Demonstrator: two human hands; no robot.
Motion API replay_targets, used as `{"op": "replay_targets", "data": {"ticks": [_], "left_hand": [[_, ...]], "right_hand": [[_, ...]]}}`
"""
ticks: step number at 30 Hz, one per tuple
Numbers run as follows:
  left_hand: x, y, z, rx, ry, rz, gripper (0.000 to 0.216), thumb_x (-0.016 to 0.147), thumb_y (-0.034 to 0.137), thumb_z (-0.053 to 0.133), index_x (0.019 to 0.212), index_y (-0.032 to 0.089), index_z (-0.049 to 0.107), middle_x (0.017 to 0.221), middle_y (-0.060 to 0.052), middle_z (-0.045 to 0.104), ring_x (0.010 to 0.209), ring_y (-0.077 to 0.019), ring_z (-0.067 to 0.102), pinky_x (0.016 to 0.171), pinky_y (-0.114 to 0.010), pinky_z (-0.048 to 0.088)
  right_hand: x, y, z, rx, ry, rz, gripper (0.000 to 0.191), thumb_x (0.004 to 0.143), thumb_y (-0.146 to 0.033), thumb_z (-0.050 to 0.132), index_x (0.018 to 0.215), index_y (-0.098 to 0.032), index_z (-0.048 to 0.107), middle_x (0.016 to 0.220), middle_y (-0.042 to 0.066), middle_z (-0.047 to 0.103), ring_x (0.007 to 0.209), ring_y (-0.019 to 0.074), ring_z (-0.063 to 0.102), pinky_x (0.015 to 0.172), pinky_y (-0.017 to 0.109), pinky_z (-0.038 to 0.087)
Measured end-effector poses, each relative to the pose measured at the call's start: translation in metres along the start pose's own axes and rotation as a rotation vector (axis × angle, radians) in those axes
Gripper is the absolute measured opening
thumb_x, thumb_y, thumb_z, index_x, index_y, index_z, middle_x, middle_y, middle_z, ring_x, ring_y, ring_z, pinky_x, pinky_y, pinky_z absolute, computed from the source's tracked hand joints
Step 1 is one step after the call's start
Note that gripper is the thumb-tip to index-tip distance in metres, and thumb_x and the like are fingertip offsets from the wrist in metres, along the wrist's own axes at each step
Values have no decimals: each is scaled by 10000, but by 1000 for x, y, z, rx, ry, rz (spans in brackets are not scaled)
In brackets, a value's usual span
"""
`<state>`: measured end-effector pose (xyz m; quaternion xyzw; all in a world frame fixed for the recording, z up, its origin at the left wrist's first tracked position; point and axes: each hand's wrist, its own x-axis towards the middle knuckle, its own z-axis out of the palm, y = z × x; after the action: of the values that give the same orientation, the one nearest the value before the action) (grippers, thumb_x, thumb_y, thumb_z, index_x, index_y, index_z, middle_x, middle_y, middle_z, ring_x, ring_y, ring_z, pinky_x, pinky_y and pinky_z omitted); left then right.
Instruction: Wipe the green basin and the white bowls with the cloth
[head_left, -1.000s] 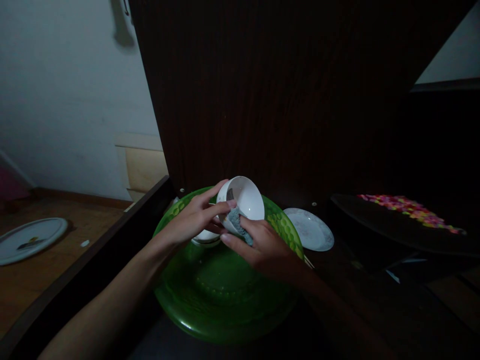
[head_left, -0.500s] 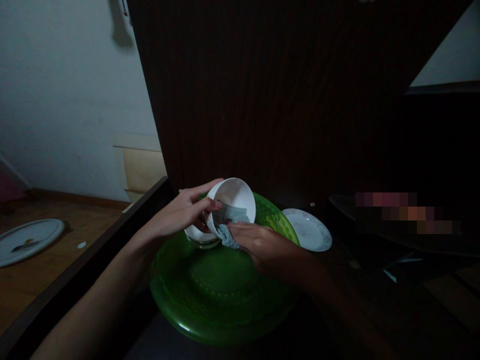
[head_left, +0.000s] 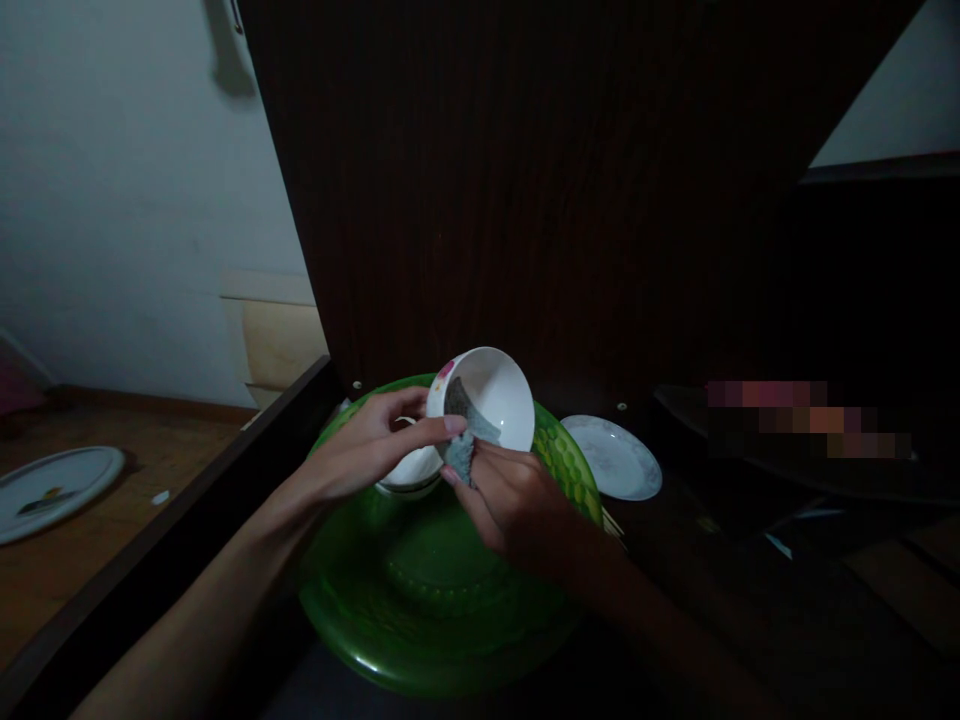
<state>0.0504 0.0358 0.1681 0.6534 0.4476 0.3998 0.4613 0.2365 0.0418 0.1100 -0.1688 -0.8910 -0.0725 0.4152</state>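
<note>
A white bowl (head_left: pixel 510 392) with a pink flower on its outside is tilted on its side, its mouth turned to the right and toward me. My left hand (head_left: pixel 382 430) grips its left side, thumb at the rim. My right hand (head_left: pixel 510 490) is closed on a grey-blue cloth (head_left: pixel 462 457), part of which lies inside the bowl against its wall. Both hands are above a large green basin (head_left: pixel 435 560). Behind my left hand, stacked white bowls (head_left: pixel 411 470) sit in the basin, partly hidden.
A white patterned plate (head_left: pixel 615 458) lies right of the basin, near the dark wooden panel (head_left: pixel 525 200). Thin sticks (head_left: pixel 613 525) show at the basin's right edge. A raised dark edge (head_left: pixel 187 500) runs along the left. On the floor beyond is a white oval object (head_left: pixel 64 490).
The bowl has shifted slightly right and turned, so its flower now shows. My right hand has closed more tightly around the cloth at the rim.
</note>
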Motion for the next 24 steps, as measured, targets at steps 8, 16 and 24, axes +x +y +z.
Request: {"op": "replay_targets", "data": {"ticks": [8, 16, 24], "left_hand": [[-1, 1, 5, -127, -45, -66, 507, 806, 520, 693, 1174, 172, 672, 1097, -99, 720, 949, -262, 674, 727, -319, 560], [0, -10, -33, -105, 14, -58, 503, 677, 408, 769, 1096, 132, 736, 826, -92, 738, 676, -221, 659, 582, -284, 526], [4, -15, -38, -156, 77, -45, 371, 669, 370, 723, 946, 127, 760, 779, -91, 736, 637, -220, 647, 577, -307, 520]], "right_hand": [[-1, -5, 5, 77, -42, 35, 268, 955, -69, 439, 1194, -26, 553, 1123, 237, 692, 1165, 291, 642, 965, 438, 587], [0, -4, -7, 143, -315, -120, 451, 881, 15, 411, 1321, -26, 497, 1366, 218, 600, 1377, 231, 485, 1139, 397, 458], [0, -3, -11, 106, -324, -95, 459, 892, -43, 453, 1345, -6, 520, 1427, 195, 565, 1376, 213, 489, 1172, 375, 408]]}}
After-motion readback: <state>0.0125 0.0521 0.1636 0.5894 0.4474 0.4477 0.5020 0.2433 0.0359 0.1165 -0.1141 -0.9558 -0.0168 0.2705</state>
